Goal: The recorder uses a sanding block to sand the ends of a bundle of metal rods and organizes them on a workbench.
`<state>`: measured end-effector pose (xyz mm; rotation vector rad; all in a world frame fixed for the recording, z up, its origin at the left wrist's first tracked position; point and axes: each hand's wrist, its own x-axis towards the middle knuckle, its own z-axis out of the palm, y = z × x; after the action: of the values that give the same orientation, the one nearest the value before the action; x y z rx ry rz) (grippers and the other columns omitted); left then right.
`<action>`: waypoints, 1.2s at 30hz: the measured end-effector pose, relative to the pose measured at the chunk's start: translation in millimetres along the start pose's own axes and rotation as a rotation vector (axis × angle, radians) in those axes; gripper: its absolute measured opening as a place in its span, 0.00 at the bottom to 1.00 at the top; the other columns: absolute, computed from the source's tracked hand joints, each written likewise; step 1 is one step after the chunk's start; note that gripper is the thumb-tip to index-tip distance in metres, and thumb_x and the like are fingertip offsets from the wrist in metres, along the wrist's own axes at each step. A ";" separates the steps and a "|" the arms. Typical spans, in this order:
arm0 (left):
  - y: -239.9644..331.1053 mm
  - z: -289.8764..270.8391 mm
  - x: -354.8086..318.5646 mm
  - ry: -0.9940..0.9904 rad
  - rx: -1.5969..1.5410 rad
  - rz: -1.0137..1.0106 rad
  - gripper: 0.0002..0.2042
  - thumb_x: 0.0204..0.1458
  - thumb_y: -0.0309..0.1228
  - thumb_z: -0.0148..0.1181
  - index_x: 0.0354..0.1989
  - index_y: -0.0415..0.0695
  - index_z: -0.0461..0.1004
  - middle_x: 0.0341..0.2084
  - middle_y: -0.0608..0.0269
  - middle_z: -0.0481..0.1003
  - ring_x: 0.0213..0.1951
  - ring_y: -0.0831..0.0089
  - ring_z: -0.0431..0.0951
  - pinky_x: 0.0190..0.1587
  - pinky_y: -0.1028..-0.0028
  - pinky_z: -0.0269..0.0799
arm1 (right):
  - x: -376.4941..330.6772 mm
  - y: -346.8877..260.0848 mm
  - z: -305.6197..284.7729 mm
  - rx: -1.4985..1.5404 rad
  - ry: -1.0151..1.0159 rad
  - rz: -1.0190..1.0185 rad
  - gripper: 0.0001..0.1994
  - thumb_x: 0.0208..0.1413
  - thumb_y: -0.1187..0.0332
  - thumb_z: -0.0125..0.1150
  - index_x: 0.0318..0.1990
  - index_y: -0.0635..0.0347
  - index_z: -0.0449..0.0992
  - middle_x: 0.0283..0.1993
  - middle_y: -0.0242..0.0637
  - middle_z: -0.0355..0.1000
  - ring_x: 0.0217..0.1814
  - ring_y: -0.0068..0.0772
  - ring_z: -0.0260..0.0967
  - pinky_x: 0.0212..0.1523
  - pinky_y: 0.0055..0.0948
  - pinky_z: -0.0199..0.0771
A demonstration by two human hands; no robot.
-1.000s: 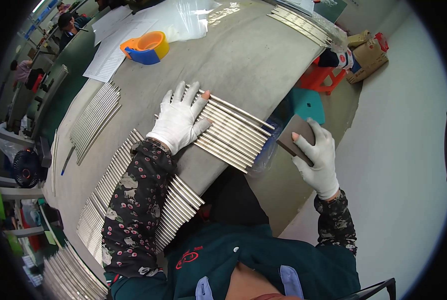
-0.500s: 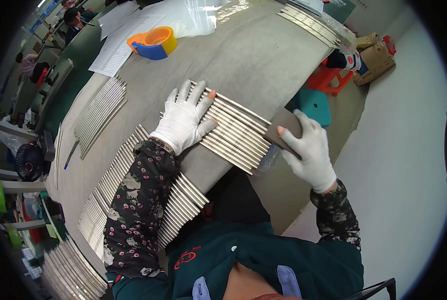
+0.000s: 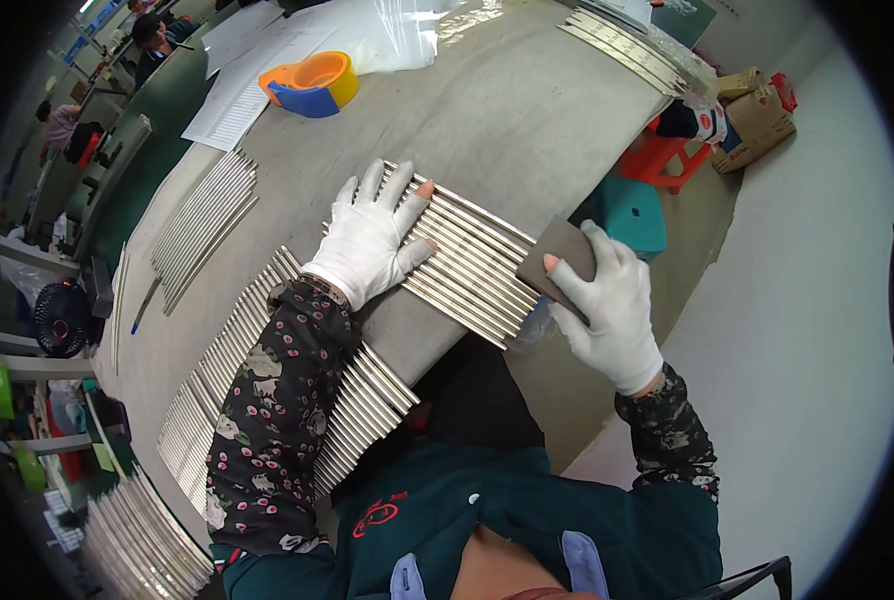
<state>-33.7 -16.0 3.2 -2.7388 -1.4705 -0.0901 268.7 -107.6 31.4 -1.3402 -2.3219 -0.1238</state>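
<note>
My left hand, in a white glove, lies flat with fingers spread on a row of thin metal rods laid side by side on the grey table. My right hand, also gloved, grips a dark brown sanding pad pressed on the near right ends of those rods at the table's edge. My left forearm crosses a second, longer row of rods.
More rods lie at the left and far right of the table. An orange and blue tape dispenser, white papers and clear plastic sit at the back. A teal stool and a red stool stand beside the table. Other people sit far left.
My right hand has brought the pad from beside the table edge onto the ends of the rods. My left hand has stayed flat on the rods.
</note>
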 end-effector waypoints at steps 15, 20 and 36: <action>-0.8 1.3 -2.6 0.052 -0.006 0.033 0.35 0.62 0.58 0.45 0.71 0.47 0.59 0.70 0.44 0.55 0.71 0.40 0.52 0.70 0.44 0.48 | -61.8 20.9 -28.8 -0.104 -0.109 0.110 0.28 0.39 0.66 0.73 0.54 0.44 0.77 0.66 0.55 0.63 0.60 0.53 0.64 0.54 0.44 0.63; -1.1 -0.7 -6.1 0.032 -0.014 0.028 0.35 0.62 0.58 0.44 0.71 0.47 0.59 0.70 0.45 0.55 0.71 0.40 0.52 0.70 0.45 0.48 | -32.8 14.8 -14.2 -0.109 -0.041 0.088 0.28 0.40 0.66 0.73 0.55 0.44 0.77 0.66 0.55 0.63 0.60 0.54 0.64 0.55 0.44 0.63; -0.3 2.4 3.7 0.030 0.005 0.011 0.35 0.61 0.58 0.47 0.72 0.50 0.58 0.71 0.46 0.55 0.71 0.41 0.53 0.70 0.44 0.48 | 29.3 -3.5 -0.3 -0.025 -0.042 -0.060 0.24 0.43 0.66 0.69 0.54 0.48 0.78 0.60 0.56 0.66 0.56 0.52 0.67 0.51 0.44 0.67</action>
<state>-31.8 -12.6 1.0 -2.7292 -1.4465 -0.1263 253.4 -86.0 44.7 -1.2973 -2.4039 -0.1448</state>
